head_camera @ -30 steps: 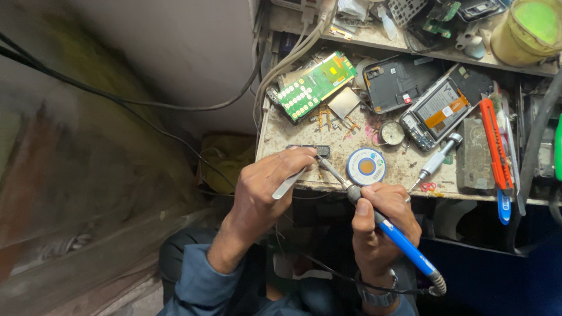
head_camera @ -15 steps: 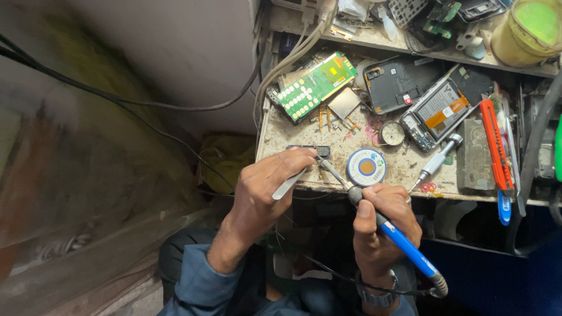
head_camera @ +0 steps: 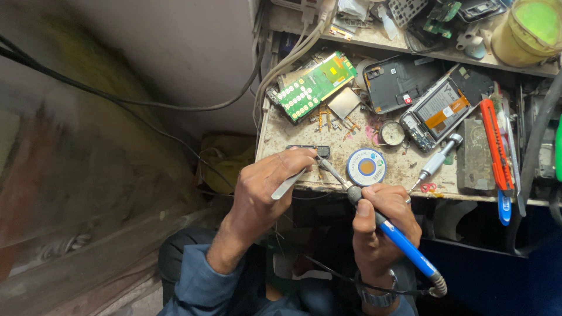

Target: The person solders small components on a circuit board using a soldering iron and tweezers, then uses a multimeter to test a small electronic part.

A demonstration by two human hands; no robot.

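a small, likely fragile part (head_camera: 309, 150) is pinched by tweezers (head_camera: 290, 184) in the left hand (head_camera: 263, 190); the right hand (head_camera: 383, 225) is clamped on the iron (head_camera: 398, 240).

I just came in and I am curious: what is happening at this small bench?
A person sits at a cluttered workbench. The right hand holds a blue-handled soldering iron, its tip resting at a small dark component near the bench's front edge. The left hand holds metal tweezers beside that same part. Close by lie a round solder-wick spool, a green circuit board, an opened phone and an orange utility knife.
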